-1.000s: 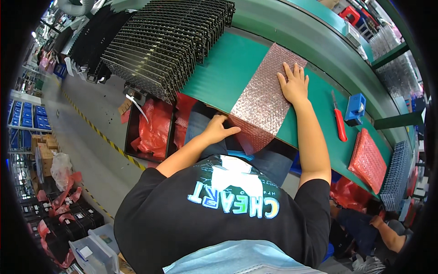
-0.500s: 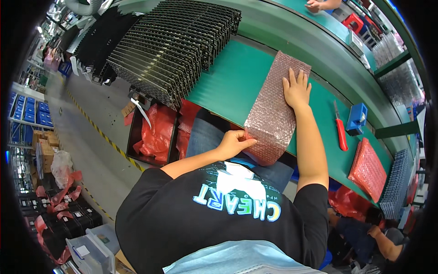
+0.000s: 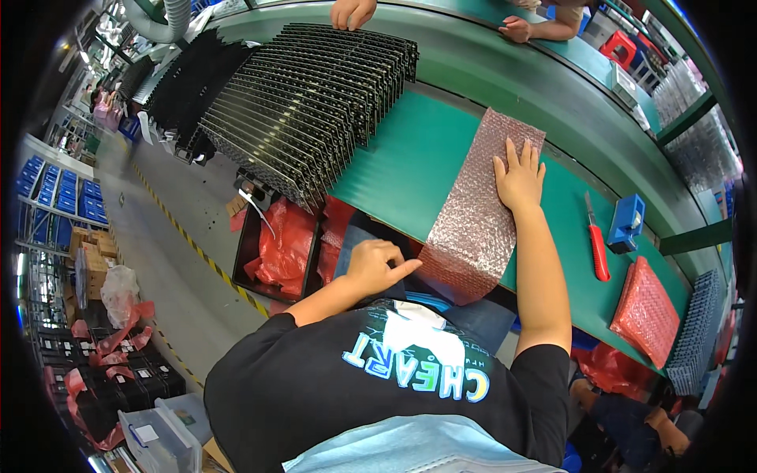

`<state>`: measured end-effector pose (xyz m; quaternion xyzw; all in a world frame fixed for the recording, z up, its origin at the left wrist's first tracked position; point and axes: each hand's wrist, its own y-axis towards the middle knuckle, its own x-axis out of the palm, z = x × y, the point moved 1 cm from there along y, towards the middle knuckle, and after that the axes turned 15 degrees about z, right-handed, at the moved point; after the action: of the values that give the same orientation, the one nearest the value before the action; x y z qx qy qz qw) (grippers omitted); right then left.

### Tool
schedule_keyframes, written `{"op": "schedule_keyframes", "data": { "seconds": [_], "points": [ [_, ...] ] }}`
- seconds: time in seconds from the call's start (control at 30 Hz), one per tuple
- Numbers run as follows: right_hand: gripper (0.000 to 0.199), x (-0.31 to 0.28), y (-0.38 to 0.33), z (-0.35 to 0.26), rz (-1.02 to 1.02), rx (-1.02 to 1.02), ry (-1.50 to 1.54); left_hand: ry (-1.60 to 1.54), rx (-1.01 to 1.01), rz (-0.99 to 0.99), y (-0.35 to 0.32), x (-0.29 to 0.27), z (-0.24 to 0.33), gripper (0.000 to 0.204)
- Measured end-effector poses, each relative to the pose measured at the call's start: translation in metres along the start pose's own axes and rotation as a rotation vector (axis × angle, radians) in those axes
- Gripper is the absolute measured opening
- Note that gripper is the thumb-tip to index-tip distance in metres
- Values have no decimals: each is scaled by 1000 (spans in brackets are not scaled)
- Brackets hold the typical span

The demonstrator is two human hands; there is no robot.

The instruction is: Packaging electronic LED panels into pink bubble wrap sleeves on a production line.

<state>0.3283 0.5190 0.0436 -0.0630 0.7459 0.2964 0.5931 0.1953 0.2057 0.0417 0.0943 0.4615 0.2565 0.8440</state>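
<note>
A clear pinkish bubble-wrap bag (image 3: 473, 205) lies lengthwise across the green worktop, its near end hanging over the front edge. My right hand (image 3: 520, 177) rests flat on the far part of the bag, fingers spread. Just left of the bag's near end is my left hand (image 3: 378, 266), its fingers loosely curled and its thumb stretched out toward the bag. I see nothing held in the left hand.
A row of upright black panels (image 3: 307, 102) stands on the left, where another person's hand (image 3: 352, 13) touches the far edge. To the right lie a red-handled knife (image 3: 597, 244), a blue tape dispenser (image 3: 628, 224) and a red bubble-wrap pack (image 3: 645, 311). A black bin (image 3: 249, 256) holds red plastic.
My left hand has let go of the bag's near corner and moved left. My right hand stays on the bag. Another person's hand has appeared at the black panels.
</note>
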Motion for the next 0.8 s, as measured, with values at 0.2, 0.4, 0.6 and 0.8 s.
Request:
{"op": "schedule_keyframes", "data": {
  "seconds": [0.2,0.4,0.6,0.8],
  "points": [
    [63,-1,-1,1,13,-2,7,-328,170,274,49,-20,25,12],
    [63,-2,-2,-1,12,0,2,-337,264,231,81,9,39,15],
    [62,0,-1,-1,33,-3,-13,-191,433,73,87,38,44,33],
    [62,2,-1,1,50,-7,19,-120,400,24,84,44,46,38]
  ]
}}
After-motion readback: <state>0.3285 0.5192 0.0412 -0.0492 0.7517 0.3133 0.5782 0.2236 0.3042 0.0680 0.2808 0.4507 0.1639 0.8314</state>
